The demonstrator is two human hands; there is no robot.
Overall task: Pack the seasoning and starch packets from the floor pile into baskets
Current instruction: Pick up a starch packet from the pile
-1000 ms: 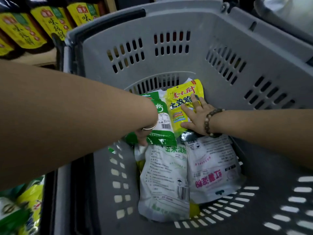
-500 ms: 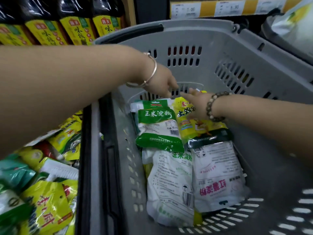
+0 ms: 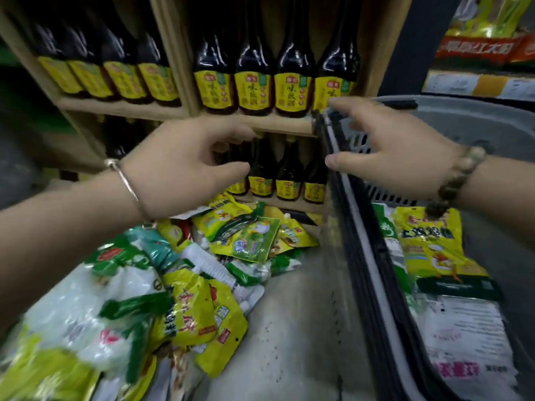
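Observation:
A pile of yellow, green and white packets [image 3: 179, 287] lies on the floor at lower left. The grey basket [image 3: 359, 256] stands at right and holds a yellow seasoning packet [image 3: 431, 247], a green-and-white starch packet [image 3: 389, 235] and a white starch packet [image 3: 469, 342]. My left hand [image 3: 185, 169] hangs in the air above the far end of the pile, fingers relaxed, holding nothing. Over the basket's left rim hovers my right hand [image 3: 396, 151], fingers spread and empty. The frame is motion-blurred.
Wooden shelves [image 3: 179, 111] with rows of dark sauce bottles [image 3: 252, 82] with yellow labels stand straight ahead behind the pile. Another shelf with yellow price strips [image 3: 477, 85] is at top right. Bare grey floor [image 3: 292, 328] shows between the pile and the basket.
Both hands have come up out of the basket and moved left, leaving the packets lying inside it. The view has swung left toward the floor pile and shelves.

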